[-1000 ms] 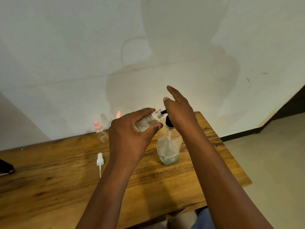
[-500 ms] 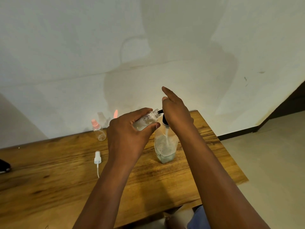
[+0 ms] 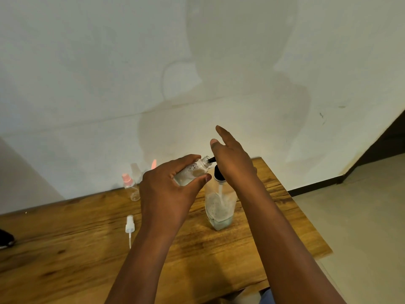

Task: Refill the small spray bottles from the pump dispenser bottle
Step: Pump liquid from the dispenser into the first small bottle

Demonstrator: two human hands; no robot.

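My left hand grips a small clear spray bottle, tilted, its open neck against the black nozzle of the pump dispenser bottle. The small bottle holds cloudy liquid with bubbles. My right hand lies flat on the black pump head with straight fingers. The dispenser stands upright on the wooden table with a little pale liquid at its bottom. A white spray cap with its tube lies on the table, left of my left arm.
A small clear bottle with a pink cap stands near the wall, with another clear bottle and a pink cap behind it. A dark object sits at the table's left edge. Floor lies right of the table.
Both hands stay at the pump and small bottle. My right hand's fingers have lifted and straightened a little over the pump head. The view shifted slightly.
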